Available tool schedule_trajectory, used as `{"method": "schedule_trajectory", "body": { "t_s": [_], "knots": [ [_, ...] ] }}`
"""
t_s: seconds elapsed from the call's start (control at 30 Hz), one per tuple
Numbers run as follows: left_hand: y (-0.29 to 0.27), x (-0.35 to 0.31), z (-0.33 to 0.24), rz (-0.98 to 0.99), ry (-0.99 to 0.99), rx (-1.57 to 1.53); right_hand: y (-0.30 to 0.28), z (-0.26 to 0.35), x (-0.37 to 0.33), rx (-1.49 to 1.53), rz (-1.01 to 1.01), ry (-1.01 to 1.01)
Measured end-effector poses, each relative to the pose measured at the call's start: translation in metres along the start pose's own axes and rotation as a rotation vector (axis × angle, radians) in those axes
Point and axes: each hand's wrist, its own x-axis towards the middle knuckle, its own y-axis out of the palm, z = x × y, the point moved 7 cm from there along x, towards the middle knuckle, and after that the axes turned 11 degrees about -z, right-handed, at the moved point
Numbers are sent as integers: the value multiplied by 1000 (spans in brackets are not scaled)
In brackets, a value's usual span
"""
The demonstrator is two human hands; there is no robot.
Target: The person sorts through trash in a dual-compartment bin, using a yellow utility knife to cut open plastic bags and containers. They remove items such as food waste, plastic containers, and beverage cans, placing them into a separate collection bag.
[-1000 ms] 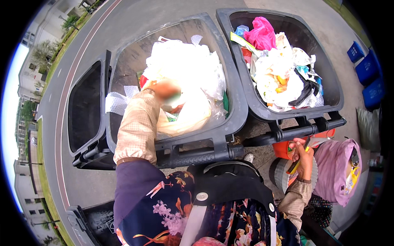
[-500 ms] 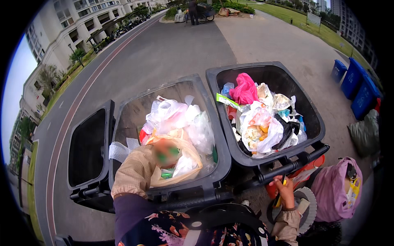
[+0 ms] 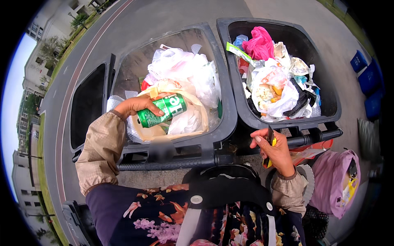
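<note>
My left hand (image 3: 137,105) grips a green drink can (image 3: 166,110), lying on its side above the left grey wheeled bin (image 3: 223,135). Under the can is an open cream plastic bag (image 3: 193,133) with a white bag inside it. More clear and white plastic bags (image 3: 180,65) fill that bin behind it. My right hand (image 3: 277,151) is closed around a slim yellow-and-black tool that looks like a utility knife (image 3: 270,141), in front of the right bin's handle bar. The tool's working end is too small to make out.
Mixed rubbish, including a pink bag (image 3: 259,44) and food waste (image 3: 267,93), fills the right grey bin (image 3: 334,104). At the far left leans a dark open lid (image 3: 91,100). A pink-purple sack (image 3: 334,180) stands at the lower right, with blue bins (image 3: 371,78) beyond.
My left hand has come up out of the cream bag with the green can. My right hand still grips the slim tool. The view has tilted down towards my body.
</note>
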Motion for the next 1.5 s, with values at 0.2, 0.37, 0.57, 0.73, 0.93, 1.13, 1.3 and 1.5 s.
{"method": "schedule_trajectory", "body": {
  "t_s": [0.2,0.37,0.57,0.73,0.93,1.13,1.3,1.5],
  "knots": [
    [7,-41,-33,-119,192,56,28,4,19,62,57,15],
    [142,-36,-130,74,633,33,24,37,42,389,-16,-129],
    [284,-46,-193,323,764,-64,-90,30,-10,623,-500,-327],
    [428,-65,-218,705,940,15,-196,2,-98,532,-851,-368],
    [443,-76,-237,506,1415,361,-273,-151,-166,229,-1565,-332],
    [242,-58,-199,65,1075,-96,-303,-389,-105,-85,-1536,98],
    [40,-1,-62,-602,721,50,-304,-421,-104,-257,-1455,405],
    [25,109,39,-603,500,577,-277,-392,-78,-16,-1264,228]
  ]
}}
